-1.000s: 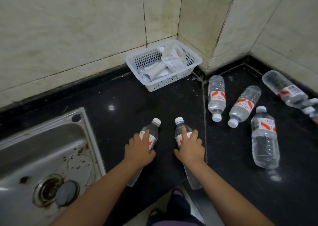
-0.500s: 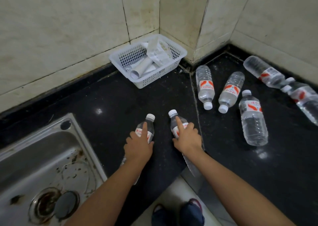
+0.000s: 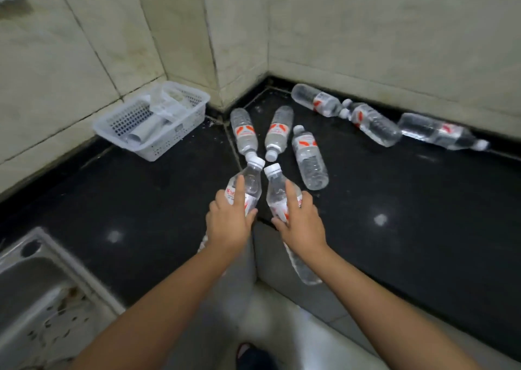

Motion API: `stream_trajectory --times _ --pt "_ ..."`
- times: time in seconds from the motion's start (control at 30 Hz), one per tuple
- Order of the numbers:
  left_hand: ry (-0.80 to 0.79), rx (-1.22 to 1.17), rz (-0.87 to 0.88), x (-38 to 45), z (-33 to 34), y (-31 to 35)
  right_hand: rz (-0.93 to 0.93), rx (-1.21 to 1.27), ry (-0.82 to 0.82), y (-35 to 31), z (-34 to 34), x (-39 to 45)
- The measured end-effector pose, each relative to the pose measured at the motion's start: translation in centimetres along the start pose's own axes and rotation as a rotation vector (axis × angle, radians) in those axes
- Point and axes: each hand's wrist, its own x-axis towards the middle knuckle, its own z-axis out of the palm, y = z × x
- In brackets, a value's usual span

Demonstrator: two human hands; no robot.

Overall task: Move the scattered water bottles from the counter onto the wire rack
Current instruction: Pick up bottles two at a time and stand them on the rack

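Note:
My left hand point(image 3: 229, 223) grips a clear water bottle point(image 3: 251, 180) with a white cap and red label, lifted off the black counter point(image 3: 394, 228). My right hand point(image 3: 303, 225) grips a second water bottle point(image 3: 276, 189), its base showing below my wrist. Both caps point away from me. Three more bottles point(image 3: 277, 131) lie in a cluster just beyond the caps. Another three bottles point(image 3: 372, 121) lie in a row along the right wall. No wire rack is in view.
A white perforated plastic basket point(image 3: 174, 141) with rolled papers sits in the left wall corner. A stained steel sink point(image 3: 42, 299) is at lower left. Tiled walls enclose the L-shaped counter. The floor and my shoe point(image 3: 251, 355) show below its inner corner.
Both hands have lifted their bottles off the counter and drawn them back over its inner corner. The view has swung right, bringing the row of bottles along the right wall into sight.

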Motion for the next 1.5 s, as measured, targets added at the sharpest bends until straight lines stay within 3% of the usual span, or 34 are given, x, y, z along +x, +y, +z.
stream_trajectory --times 0.17,0.23,0.53,0.67,0.8,1.07,1.23,1.37,1.5 --pt "0.114 0.055 0.344 -6.5 -0.1 12.5 0.106 0.005 0.29 8.5 -10.1 -9.1" --pt "0.053 -0.011 0.412 -10.2 -0.2 18.0 0.152 -0.011 0.404 12.0 -14.2 -13.9" --pt "0.193 -0.24 0.855 -26.6 -1.1 39.2 0.38 -0.128 0.814 24.7 -29.5 -34.5" --pt "0.34 -0.297 1.118 -31.3 -1.1 47.1 0.423 -0.157 0.977 28.6 -35.0 -40.5" --pt "0.447 -0.344 1.272 -34.6 -0.5 54.1 0.423 -0.164 1.089 32.8 -39.6 -44.1" --pt "0.478 -0.601 1.37 -37.9 1.4 70.7 0.395 -0.193 1.259 45.6 -49.3 -47.2" --pt "0.471 -0.704 1.359 -38.7 2.6 82.5 0.459 -0.287 1.243 54.5 -56.3 -48.5" --pt "0.423 -0.785 1.35 -39.7 3.7 89.7 0.516 -0.203 1.26 60.2 -60.6 -50.0" --pt "0.491 -0.787 1.335 -40.7 5.7 95.4 0.535 -0.262 1.269 66.6 -63.9 -50.4"
